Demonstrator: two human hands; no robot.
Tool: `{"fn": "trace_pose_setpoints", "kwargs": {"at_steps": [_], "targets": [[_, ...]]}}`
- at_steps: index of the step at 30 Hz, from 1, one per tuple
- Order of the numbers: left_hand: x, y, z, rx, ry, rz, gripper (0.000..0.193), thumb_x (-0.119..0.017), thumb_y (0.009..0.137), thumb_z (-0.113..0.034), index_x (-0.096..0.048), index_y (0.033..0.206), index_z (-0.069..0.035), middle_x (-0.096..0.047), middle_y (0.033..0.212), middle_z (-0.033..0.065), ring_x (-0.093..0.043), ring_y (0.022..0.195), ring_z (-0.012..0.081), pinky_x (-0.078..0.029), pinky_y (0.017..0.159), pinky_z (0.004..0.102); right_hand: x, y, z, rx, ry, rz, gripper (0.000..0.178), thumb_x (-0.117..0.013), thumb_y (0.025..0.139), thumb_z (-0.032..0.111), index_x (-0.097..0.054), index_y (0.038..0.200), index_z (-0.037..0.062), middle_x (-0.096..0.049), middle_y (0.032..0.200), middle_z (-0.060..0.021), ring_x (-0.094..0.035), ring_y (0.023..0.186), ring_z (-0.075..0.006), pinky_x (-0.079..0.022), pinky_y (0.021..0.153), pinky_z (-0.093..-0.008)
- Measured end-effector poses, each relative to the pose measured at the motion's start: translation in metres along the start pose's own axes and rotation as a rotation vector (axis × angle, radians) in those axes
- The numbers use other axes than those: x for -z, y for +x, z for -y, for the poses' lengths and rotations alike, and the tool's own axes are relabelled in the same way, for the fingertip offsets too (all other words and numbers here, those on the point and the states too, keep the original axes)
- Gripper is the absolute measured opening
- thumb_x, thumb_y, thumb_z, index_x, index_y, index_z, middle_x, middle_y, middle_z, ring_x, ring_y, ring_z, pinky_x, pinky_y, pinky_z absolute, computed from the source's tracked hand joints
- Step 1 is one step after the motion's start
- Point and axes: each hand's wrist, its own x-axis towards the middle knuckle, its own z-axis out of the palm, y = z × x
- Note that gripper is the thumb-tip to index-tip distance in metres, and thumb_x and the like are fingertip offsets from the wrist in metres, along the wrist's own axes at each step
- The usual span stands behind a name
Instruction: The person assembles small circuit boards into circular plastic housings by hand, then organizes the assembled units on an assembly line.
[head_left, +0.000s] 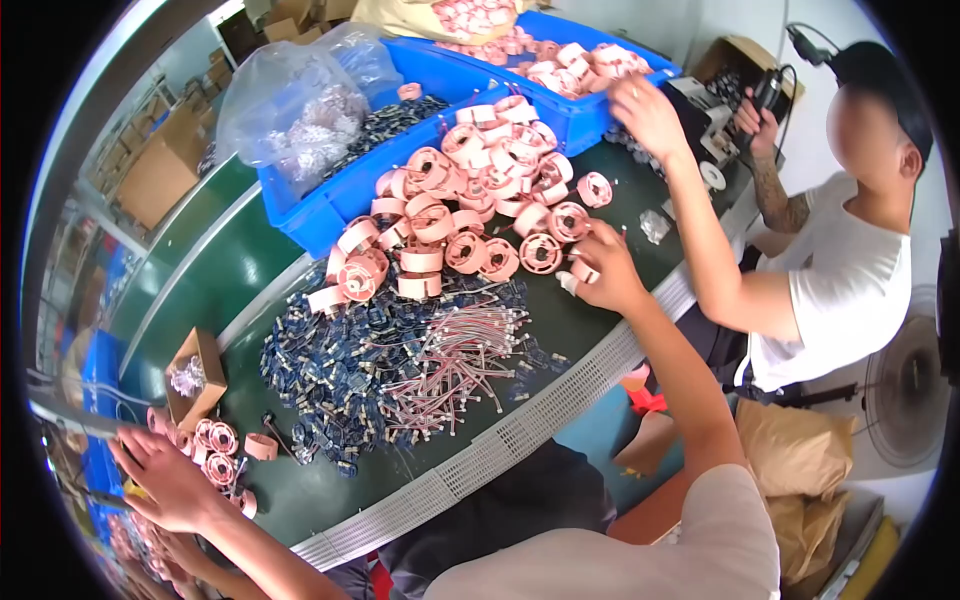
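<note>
My right hand (612, 272) is closed round a small pink ring-shaped plastic housing (582, 270) at the right end of a large heap of pink housings (430, 222). Over at the left, my left hand (165, 482) has its fingers stretched apart, with nothing visible in it. Several pink housings with wiring inside (219, 467) lie close by its fingertips. In the middle of the green work surface (520, 400) are a pile of small blue circuit boards (320, 370) and a bundle of red-and-white wires with white connectors (455, 350).
Blue bins (300, 222) behind the heap hold more pink housings, dark parts and a clear plastic bag (290, 110). A small cardboard box (196, 380) stands left. At right a co-worker (840, 270) reaches into the far bin, holding a dark tool. A perforated strip (450, 480) edges the table.
</note>
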Motion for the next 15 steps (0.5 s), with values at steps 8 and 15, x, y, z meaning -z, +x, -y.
{"fn": "trace_pose_setpoints", "kwargs": {"at_steps": [8, 15], "targets": [[-0.015, -0.084, 0.034, 0.221, 0.183, -0.292, 0.062, -0.037, 0.095, -0.039, -0.026, 0.137, 0.005, -0.042, 0.132, 0.0185, -0.046, 0.116, 0.0255, -0.039, 0.099, 0.0341, -0.026, 0.014, 0.007, 0.103, 0.097, -0.013, 0.036, -0.079, 0.062, 0.019, -0.058, 0.085, 0.0019, -0.047, 0.117, -0.0145, -0.052, 0.103, -0.0308, -0.044, 0.084, -0.0387], [-0.015, -0.107, 0.031, 0.160, 0.256, -0.568, 0.052, -0.040, 0.095, -0.037, -0.041, 0.127, 0.004, -0.050, 0.124, 0.0150, -0.051, 0.103, 0.0214, -0.044, 0.088, 0.0326, -0.026, 0.014, 0.004, 0.059, 0.313, 0.032, 0.036, -0.079, 0.062, 0.013, -0.056, 0.087, 0.0006, -0.046, 0.117, -0.0130, -0.052, 0.103, -0.0257, -0.046, 0.082, -0.0341]]}}
